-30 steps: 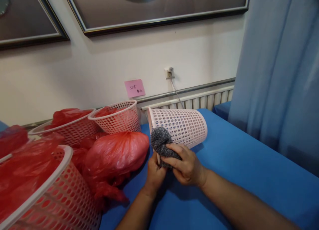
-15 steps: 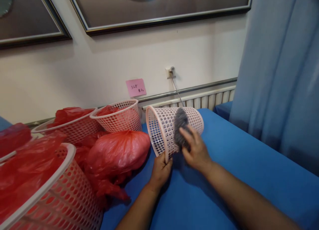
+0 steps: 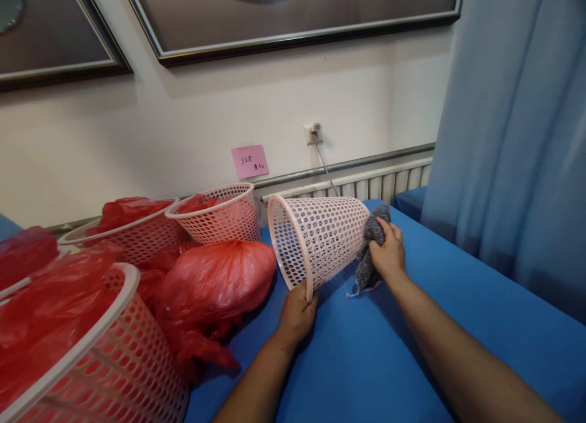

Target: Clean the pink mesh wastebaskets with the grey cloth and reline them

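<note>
A pink perforated plastic basket lies tipped on its side on a blue-covered counter, its open mouth facing left and toward the viewer, its closed bottom pointing right. The left hand is closed around the lower part of the basket's rim, holding it steady. The right hand is closed around a grey fuzzy cloth and presses it against the basket's bottom end; the cloth's lower edge hangs down to touch the blue surface. Just left of the basket lies a full, knotted red plastic bag. Behind that stand two upright pink baskets lined with red bags, and a third bag-lined basket fills the near left corner. On the pale wall behind are a pink sticky note with handwriting too small to read, a wall socket with a cable running down from it, and the lower edges of framed pictures. A blue curtain hangs on the right.
</note>
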Tool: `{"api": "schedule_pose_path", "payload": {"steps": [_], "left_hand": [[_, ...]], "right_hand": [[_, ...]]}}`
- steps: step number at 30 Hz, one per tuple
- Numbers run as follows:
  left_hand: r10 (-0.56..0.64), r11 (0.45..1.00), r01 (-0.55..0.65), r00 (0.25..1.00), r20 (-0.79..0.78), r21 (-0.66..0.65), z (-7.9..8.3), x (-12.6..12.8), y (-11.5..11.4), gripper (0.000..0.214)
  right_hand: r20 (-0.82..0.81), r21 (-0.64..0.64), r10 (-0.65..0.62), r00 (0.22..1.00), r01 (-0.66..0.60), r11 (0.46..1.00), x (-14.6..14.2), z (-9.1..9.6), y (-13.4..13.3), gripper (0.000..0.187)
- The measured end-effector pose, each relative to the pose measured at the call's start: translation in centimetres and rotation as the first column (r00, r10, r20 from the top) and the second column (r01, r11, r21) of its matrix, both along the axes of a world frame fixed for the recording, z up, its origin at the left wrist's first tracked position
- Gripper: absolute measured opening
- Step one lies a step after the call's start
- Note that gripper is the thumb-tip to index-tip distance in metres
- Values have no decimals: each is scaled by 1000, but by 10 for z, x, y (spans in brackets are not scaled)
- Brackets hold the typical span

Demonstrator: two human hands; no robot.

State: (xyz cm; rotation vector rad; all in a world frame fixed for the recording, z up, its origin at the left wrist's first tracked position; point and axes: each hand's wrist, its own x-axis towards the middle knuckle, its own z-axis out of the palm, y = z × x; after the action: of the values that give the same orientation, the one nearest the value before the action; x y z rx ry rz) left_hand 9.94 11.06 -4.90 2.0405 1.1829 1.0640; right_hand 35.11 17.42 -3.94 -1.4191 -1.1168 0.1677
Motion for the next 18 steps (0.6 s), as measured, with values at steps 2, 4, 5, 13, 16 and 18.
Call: {"api": "schedule_pose_path", "payload": {"steps": [2, 4, 5, 13, 16, 18], "left_hand": [[7, 1000, -6, 1000, -21, 25, -3, -1, 1, 39], [-22, 999, 22, 1000, -10, 36, -3, -2, 0, 39], [-44, 999, 43, 999, 4, 29, -3, -2, -1, 37], [-36, 999, 37, 999, -23, 35, -2, -5, 3, 47], [-46, 999, 47, 998, -36, 27, -3, -7, 7, 48], [-61, 998, 62, 997, -46, 16, -1, -7, 7, 47]], "right_hand": [[214, 191, 129, 968, -171, 967, -22, 9, -24, 63], [467, 322, 257, 846, -434, 841, -49, 19, -53, 66], [553, 345, 305, 775, -546, 763, -59, 24, -66, 66], [184, 171, 139, 973, -171, 970, -22, 2, -19, 56], [-70, -61, -1, 998, -3, 998, 2, -11, 9, 55], [-55, -37, 18, 998, -20, 999, 1, -9, 6, 56]]}}
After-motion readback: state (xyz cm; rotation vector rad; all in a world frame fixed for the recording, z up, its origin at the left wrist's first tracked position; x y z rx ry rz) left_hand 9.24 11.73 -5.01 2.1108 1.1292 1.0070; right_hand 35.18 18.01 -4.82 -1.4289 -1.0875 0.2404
